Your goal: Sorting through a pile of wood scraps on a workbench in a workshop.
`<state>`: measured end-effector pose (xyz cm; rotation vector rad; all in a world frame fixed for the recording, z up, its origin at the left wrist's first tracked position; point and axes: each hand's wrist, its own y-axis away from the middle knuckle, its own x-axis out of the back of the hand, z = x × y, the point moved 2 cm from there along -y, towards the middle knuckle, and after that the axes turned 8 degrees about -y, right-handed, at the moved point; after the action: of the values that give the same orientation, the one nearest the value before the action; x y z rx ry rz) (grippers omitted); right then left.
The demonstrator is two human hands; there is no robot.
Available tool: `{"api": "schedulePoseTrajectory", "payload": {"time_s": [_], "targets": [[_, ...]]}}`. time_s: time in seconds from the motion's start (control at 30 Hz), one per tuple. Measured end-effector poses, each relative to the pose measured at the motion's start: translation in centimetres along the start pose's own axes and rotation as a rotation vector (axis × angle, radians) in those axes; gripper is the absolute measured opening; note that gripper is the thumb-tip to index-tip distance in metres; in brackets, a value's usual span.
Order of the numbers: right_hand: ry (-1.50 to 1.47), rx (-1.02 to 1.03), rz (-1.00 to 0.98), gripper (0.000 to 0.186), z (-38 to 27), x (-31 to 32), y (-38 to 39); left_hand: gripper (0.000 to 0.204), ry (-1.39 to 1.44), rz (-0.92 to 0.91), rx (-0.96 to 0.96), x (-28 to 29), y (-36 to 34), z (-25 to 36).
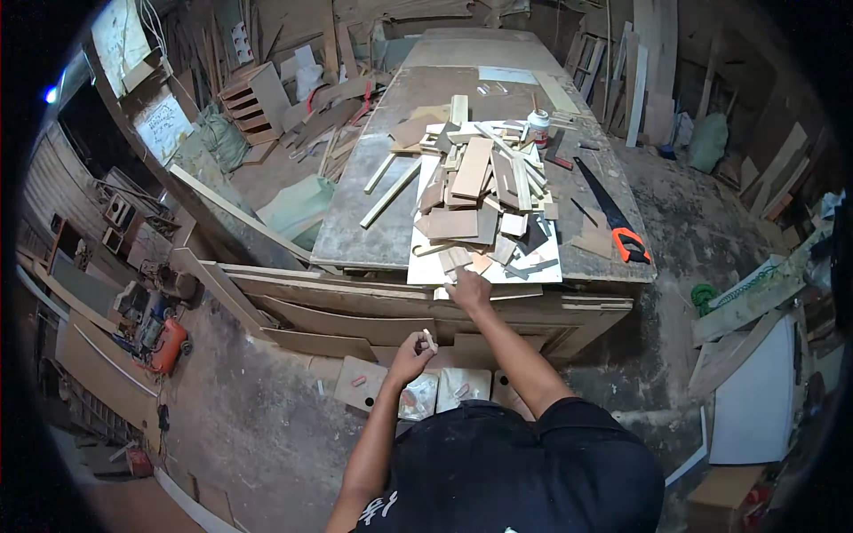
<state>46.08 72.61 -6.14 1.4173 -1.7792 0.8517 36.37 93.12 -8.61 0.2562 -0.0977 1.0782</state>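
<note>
My left hand (pixel 410 359) is in front of the workbench, closed around a small pale wood piece (pixel 430 340). At the bench's front edge, my right hand (pixel 469 291) has its fingers on a small light-brown wood block (pixel 455 259); they look closed on its near end. Beyond it rises a heap of wood offcuts (pixel 473 169), mixed strips and flat blocks, lying on a white board (pixel 421 270). Part of the right fingers is hidden behind the hand itself.
A handsaw (pixel 609 206) with an orange handle lies on the workbench (pixel 355 233), right of the heap. A white bottle (pixel 538 126) stands behind. Boards (pixel 338 313) lean against the bench front. An orange machine (pixel 164 345) sits on the floor at left.
</note>
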Motion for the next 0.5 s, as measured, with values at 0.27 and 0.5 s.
{"api": "schedulePoseTrajectory", "payload": {"time_s": [0.27, 0.5], "targets": [[0.039, -0.106, -0.01, 0.075, 0.7, 1.1, -0.8, 0.025, -0.015, 0.067, 0.06, 1.0, 1.5, -0.9], [0.144, 0.214, -0.085, 0.055, 0.2, 1.6, -1.3, 0.025, -0.072, 0.036, 0.01, 1.6, 1.6, -2.8]]}}
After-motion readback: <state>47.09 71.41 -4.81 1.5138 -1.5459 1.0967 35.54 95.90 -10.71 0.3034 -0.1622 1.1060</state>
